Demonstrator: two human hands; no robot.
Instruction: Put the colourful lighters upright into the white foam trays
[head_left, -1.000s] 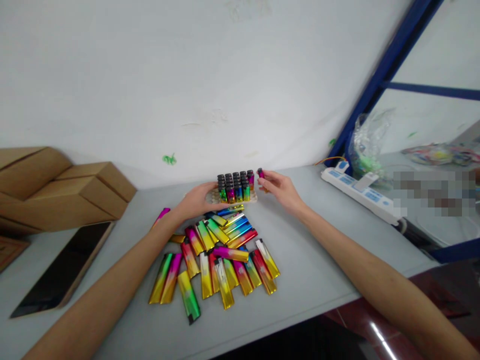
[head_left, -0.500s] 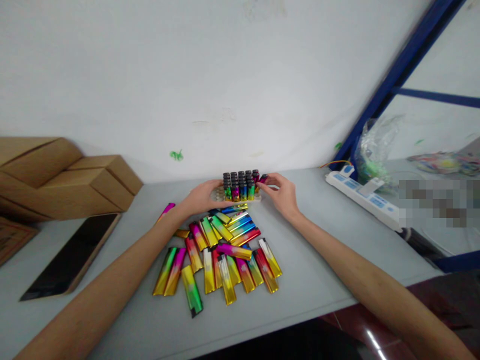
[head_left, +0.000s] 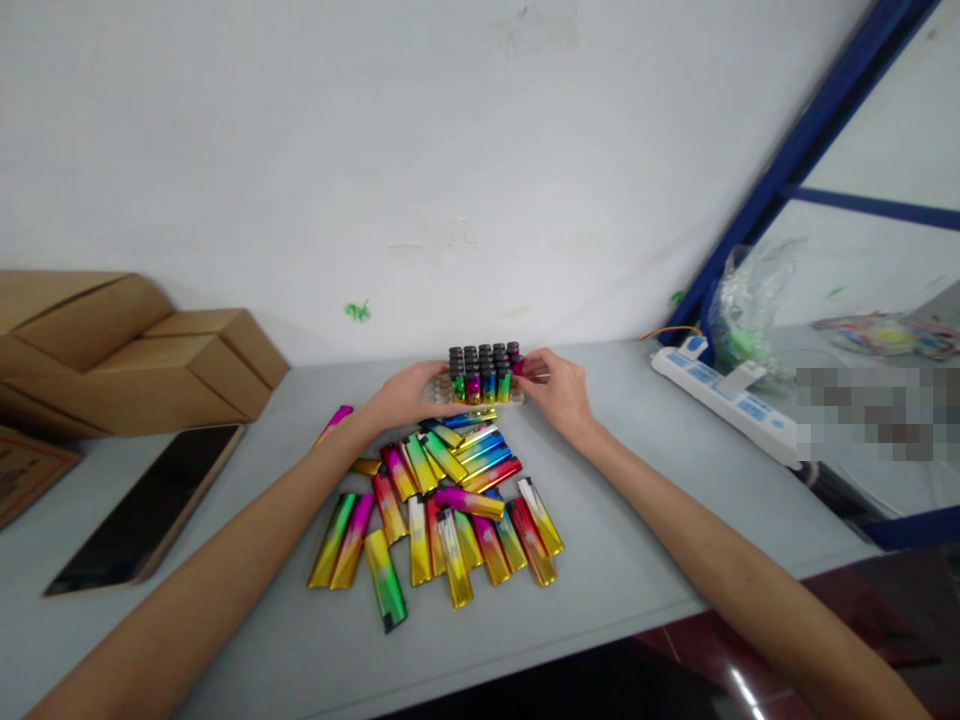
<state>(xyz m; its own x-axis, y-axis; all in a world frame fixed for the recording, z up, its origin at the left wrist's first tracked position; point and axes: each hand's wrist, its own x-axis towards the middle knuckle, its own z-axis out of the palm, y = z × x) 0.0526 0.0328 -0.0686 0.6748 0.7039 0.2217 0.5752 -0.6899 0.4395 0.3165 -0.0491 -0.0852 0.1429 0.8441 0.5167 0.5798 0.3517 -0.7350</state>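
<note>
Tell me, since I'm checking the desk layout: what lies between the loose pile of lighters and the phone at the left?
In the head view, only bare grey table and the person's left forearm lie between the loose lighters and the phone.

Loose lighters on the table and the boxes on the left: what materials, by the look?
Loose lighters: shiny metallic-looking shells, likely foil wrap or plated sleeve, going by mirror glare and rainbow gradients; which one is unclear. Boxes: plain brown cardboard, matte, with folded flap edges. Table: smooth pale grey top, probably laminate.
</note>
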